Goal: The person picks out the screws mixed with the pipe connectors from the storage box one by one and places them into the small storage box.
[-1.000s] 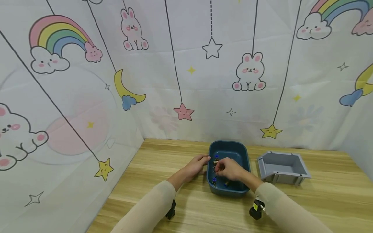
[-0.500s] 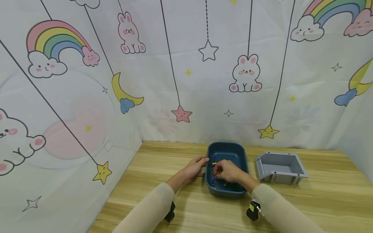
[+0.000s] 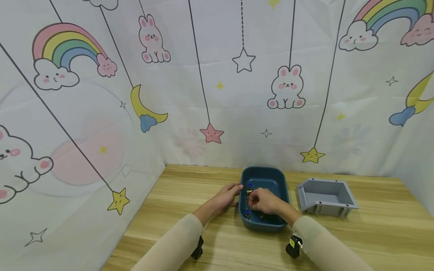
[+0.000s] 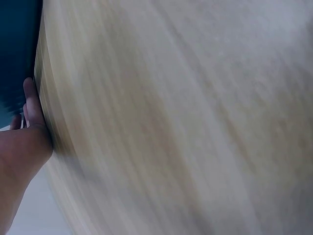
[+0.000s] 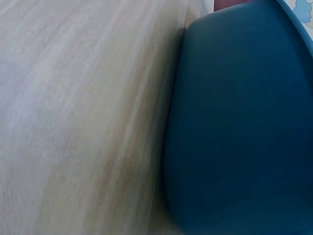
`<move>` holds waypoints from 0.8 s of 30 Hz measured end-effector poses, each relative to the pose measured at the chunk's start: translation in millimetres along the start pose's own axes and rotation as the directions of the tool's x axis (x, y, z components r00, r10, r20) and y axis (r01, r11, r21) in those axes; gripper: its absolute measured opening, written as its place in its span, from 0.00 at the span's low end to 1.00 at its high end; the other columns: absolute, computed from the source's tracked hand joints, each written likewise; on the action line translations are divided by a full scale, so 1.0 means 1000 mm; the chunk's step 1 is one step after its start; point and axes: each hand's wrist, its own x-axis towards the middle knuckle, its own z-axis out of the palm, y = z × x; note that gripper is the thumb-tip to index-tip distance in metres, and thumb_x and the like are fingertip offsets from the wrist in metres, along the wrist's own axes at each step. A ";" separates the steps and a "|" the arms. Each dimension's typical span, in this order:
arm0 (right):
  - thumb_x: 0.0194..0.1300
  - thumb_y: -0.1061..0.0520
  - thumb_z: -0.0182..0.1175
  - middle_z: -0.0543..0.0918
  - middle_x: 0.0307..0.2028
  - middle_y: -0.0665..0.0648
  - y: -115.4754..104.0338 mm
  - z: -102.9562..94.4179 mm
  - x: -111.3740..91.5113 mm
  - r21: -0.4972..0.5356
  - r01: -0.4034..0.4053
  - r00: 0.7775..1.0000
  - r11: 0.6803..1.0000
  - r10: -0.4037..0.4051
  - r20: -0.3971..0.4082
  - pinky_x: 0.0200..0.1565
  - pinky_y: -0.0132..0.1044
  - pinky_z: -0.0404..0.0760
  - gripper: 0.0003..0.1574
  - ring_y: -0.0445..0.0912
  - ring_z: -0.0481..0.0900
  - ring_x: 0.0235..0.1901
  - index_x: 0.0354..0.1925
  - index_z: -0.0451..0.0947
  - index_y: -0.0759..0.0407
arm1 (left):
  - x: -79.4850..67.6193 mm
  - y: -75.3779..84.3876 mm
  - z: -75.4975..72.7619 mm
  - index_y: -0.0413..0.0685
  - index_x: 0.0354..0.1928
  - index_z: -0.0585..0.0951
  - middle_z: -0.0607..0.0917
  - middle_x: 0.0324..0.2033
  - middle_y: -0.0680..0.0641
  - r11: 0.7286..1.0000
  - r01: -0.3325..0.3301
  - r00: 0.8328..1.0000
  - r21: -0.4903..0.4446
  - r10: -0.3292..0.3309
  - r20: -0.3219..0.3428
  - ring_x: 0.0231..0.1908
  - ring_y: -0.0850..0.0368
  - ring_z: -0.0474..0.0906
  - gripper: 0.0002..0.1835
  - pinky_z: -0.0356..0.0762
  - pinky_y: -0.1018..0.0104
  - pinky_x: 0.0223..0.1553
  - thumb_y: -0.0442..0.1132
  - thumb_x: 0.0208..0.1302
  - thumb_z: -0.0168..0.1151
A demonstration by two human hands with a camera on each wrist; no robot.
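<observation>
Right hand [image 3: 266,200] has edged nearward inside the blue rounded-rectangular plastic tub [image 3: 266,227]; fingertips together, grip undeterminable. Left hand [image 3: 225,195], fingers straight, touches its side.

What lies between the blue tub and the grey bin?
A narrow strip of bare wooden table separates the blue tub from the grey bin in the head view; the right forearm crosses its near end.

text: none legible | yellow sticker [image 3: 292,243]: too small to read
</observation>
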 end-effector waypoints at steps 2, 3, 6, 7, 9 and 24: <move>0.61 0.66 0.70 0.82 0.28 0.45 -0.001 -0.001 0.000 0.000 0.002 1.000 1.000 -0.002 0.008 0.36 0.33 0.79 0.04 0.37 0.77 0.30 0.32 0.85 0.59 | 0.000 0.000 0.000 0.31 0.78 0.62 0.72 0.72 0.33 1.000 -0.001 1.000 0.000 0.001 -0.003 0.73 0.41 0.68 0.35 0.84 0.50 0.61 0.50 0.83 0.54; 0.61 0.66 0.70 0.82 0.28 0.45 -0.001 -0.001 0.000 -0.002 0.004 1.000 1.000 -0.003 0.013 0.36 0.33 0.79 0.03 0.37 0.77 0.30 0.32 0.85 0.60 | 0.000 0.000 0.000 0.31 0.78 0.62 0.72 0.72 0.33 1.000 -0.002 1.000 0.000 0.002 -0.003 0.73 0.41 0.68 0.35 0.84 0.50 0.61 0.50 0.83 0.54; 0.63 0.66 0.69 0.81 0.29 0.45 -0.002 -0.001 0.000 -0.008 0.006 1.000 1.000 -0.006 0.027 0.36 0.33 0.79 0.03 0.37 0.76 0.30 0.33 0.84 0.60 | 0.001 0.000 0.000 0.31 0.78 0.62 0.72 0.72 0.33 1.000 -0.003 1.000 -0.001 0.003 0.002 0.73 0.41 0.69 0.35 0.84 0.49 0.60 0.49 0.83 0.53; 0.64 0.66 0.69 0.81 0.29 0.45 -0.002 -0.001 0.000 -0.009 0.010 1.000 1.000 -0.010 0.029 0.36 0.34 0.79 0.04 0.38 0.76 0.30 0.33 0.84 0.59 | 0.001 0.000 0.000 0.31 0.78 0.62 0.72 0.72 0.33 1.000 -0.004 1.000 -0.001 0.004 0.005 0.73 0.41 0.69 0.34 0.84 0.49 0.60 0.49 0.83 0.53; 0.65 0.66 0.68 0.81 0.29 0.45 -0.001 -0.001 -0.001 -0.007 0.011 0.999 1.000 -0.011 0.033 0.36 0.34 0.79 0.05 0.38 0.76 0.30 0.33 0.83 0.58 | 0.001 0.000 0.000 0.31 0.78 0.62 0.72 0.72 0.33 1.000 -0.006 1.000 -0.002 0.006 0.012 0.73 0.41 0.69 0.34 0.84 0.49 0.60 0.49 0.84 0.52; 0.65 0.67 0.67 0.80 0.29 0.46 0.001 -0.002 0.000 0.033 -0.020 0.999 0.999 0.019 0.030 0.35 0.34 0.76 0.05 0.40 0.76 0.29 0.33 0.83 0.58 | -0.001 0.001 0.002 0.32 0.77 0.63 0.73 0.71 0.34 1.000 -0.003 1.000 -0.006 0.003 -0.003 0.73 0.41 0.68 0.34 0.84 0.49 0.60 0.49 0.83 0.53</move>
